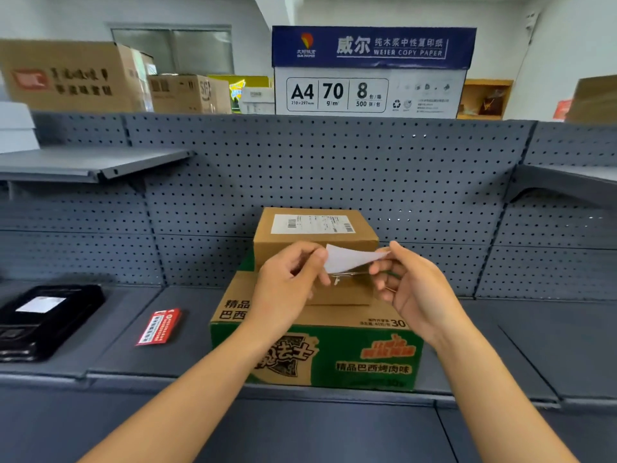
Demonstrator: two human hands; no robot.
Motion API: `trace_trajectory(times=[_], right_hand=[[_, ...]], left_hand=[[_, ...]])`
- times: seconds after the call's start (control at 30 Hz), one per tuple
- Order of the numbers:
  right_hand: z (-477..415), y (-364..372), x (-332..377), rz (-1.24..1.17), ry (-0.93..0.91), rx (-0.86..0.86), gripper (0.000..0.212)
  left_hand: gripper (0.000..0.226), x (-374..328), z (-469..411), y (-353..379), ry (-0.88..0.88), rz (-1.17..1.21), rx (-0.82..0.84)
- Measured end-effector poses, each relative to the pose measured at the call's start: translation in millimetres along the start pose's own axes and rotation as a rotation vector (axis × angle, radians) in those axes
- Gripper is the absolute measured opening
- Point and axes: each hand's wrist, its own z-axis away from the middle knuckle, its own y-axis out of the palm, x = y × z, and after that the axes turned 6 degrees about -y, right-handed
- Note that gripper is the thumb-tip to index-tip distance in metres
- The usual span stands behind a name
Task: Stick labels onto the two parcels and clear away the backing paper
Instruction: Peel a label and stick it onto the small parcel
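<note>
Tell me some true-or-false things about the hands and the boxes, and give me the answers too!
1. The left hand and the right hand both pinch the white sheet. True.
2. The small brown box stands beside the green box. False: it sits on top of it.
3. A label is stuck on top of the small brown box. True.
4. The black parcel lies to the right of the boxes. False: it lies to their left.
</note>
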Motion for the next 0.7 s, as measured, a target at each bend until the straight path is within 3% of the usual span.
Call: trace_trajectory(times=[0.2, 0.37, 0.6, 0.7], right_hand=[[2, 22, -13, 0.192, -0.068, -0.041, 0.025], [8, 30, -27, 0.414, -0.158, -0.037, 0.009], [12, 30, -42, 0.597, -0.280, -0.022, 0.026], [12, 28, -45, 0.708, -0.285, -0.040, 0.031]], left_hand=[[0.027, 18, 8, -27, -0.051, 0.070, 0.017], [0.016, 29, 13, -30, -0.097, 0.021, 0.008], [0.007, 43, 13, -26, -0.156, -0.004, -0.040], [0.016, 47, 10, -23, -0.181, -0.009, -0.078]])
